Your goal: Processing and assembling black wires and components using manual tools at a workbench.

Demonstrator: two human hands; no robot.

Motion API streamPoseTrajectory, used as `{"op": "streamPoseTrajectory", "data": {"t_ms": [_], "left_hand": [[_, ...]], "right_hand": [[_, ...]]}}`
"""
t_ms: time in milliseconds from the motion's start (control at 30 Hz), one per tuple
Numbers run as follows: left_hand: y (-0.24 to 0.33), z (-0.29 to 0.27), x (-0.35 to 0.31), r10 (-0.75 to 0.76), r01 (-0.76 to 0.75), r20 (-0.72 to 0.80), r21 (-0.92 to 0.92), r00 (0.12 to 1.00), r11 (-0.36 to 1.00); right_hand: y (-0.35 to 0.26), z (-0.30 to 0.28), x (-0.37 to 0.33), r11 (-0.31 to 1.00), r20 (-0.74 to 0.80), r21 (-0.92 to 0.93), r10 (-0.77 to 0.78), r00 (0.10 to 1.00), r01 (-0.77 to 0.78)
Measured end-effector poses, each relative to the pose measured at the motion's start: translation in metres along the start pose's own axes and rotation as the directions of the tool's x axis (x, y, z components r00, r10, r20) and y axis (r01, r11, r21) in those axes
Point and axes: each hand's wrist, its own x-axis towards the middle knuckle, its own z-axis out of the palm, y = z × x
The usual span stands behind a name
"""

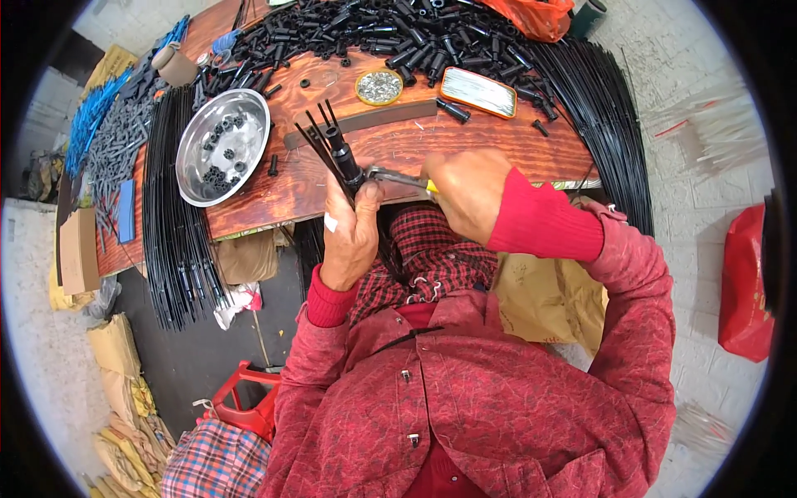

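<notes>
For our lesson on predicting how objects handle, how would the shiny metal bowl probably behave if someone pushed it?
The shiny metal bowl looks thin-rimmed, so it is probably light for its size. Its polished surface suggests it may slide easily. The small black parts lying loose inside would likely shift or roll.

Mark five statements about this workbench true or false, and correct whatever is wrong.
1. The left hand holds a black tubular part. True.
2. The right hand is empty. False: it grips yellow-handled pliers.
3. The bowl lies to the right of the pliers. False: the metal bowl is to their left.
4. The round dish sits left of the rectangular tray. True.
5. The stool is blue. False: the plastic stool is red.
</notes>
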Motion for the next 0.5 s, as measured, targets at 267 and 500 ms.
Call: {"op": "streamPoseTrajectory", "data": {"t_ms": [267,500], "left_hand": [[0.008,-0.013,-0.004,-0.154,0.169,0.073,-0.306,0.985,0.937],[0.009,-0.015,-0.004,-0.165,0.174,0.055,-0.347,0.985,0.922]], "right_hand": [[0.01,0.002,0.009,0.535,0.448,0.777,-0.097,0.889,-0.333],[0.018,0.002,0.014,0.409,0.46,0.844,-0.218,0.861,-0.347]]}}
